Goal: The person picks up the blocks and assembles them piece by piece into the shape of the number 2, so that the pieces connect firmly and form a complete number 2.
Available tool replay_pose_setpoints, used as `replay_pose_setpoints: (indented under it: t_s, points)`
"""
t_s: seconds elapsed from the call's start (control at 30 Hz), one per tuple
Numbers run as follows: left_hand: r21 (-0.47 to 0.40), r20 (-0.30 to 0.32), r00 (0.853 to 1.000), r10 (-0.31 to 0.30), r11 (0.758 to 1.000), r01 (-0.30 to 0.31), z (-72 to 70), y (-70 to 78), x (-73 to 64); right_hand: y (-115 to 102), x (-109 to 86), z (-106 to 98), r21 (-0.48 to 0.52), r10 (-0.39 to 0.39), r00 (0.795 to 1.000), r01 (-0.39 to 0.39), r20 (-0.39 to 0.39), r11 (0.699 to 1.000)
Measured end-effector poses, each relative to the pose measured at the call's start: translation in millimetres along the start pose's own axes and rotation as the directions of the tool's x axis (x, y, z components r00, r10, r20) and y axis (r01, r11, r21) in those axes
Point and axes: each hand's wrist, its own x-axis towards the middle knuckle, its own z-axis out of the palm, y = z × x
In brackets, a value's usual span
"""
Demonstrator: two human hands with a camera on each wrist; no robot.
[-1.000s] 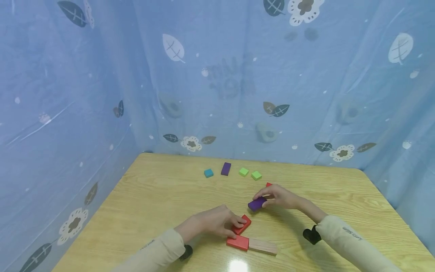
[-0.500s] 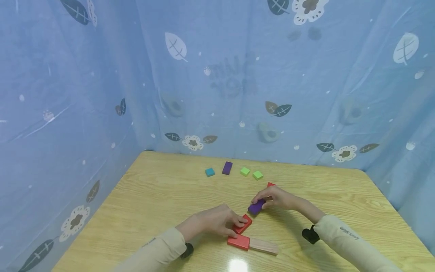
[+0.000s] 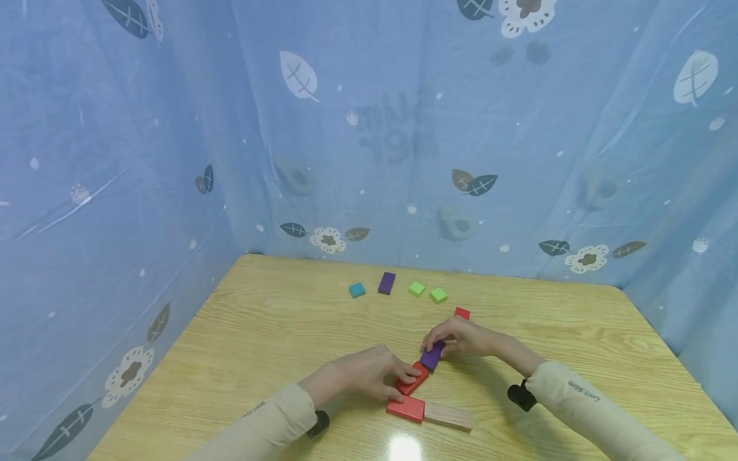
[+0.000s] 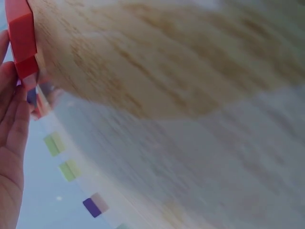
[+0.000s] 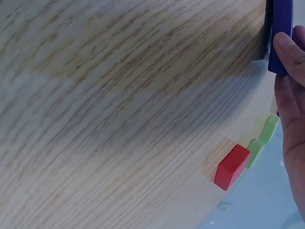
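My right hand [image 3: 464, 336] pinches a purple block [image 3: 432, 356] between thumb and fingers. The block's near end meets a slanted red block [image 3: 413, 379]; whether they touch is hard to tell. My left hand [image 3: 369, 372] holds this red block with its fingertips, while its thumb rests on a second red block [image 3: 406, 409] just nearer. That second block lies end to end with a plain wooden block [image 3: 448, 416]. In the right wrist view, thumb and fingers are on the purple block [image 5: 280, 52]. Fingers lie against red blocks [image 4: 21, 36] in the left wrist view.
Beyond the right hand lies another red block [image 3: 462, 314]. Farther back on the wooden table [image 3: 277, 320] are two green blocks [image 3: 417, 289], a purple block [image 3: 387, 283] and a blue block [image 3: 357, 290]. A patterned blue curtain [image 3: 369, 160] hangs behind the table and along its sides.
My right hand has moved slightly left and nearer, turning the purple block so its near end comes up to the slanted red block. The left hand stays in place.
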Motion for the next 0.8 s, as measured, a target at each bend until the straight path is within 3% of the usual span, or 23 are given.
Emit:
replay_pose_setpoints:
  t_s: [0.63,0.8]
  points:
    - [-0.001,-0.001,1.0,-0.008,1.0,0.008,0.0,-0.6,0.8,0,5.1,2,-0.096,0.121,0.992,-0.124,-0.031,0.988]
    - [-0.001,0.004,1.0,-0.012,1.0,0.012,0.9,-0.9,0.4,-9,3.0,-1,-0.187,0.152,0.984,-0.166,-0.088,0.968]
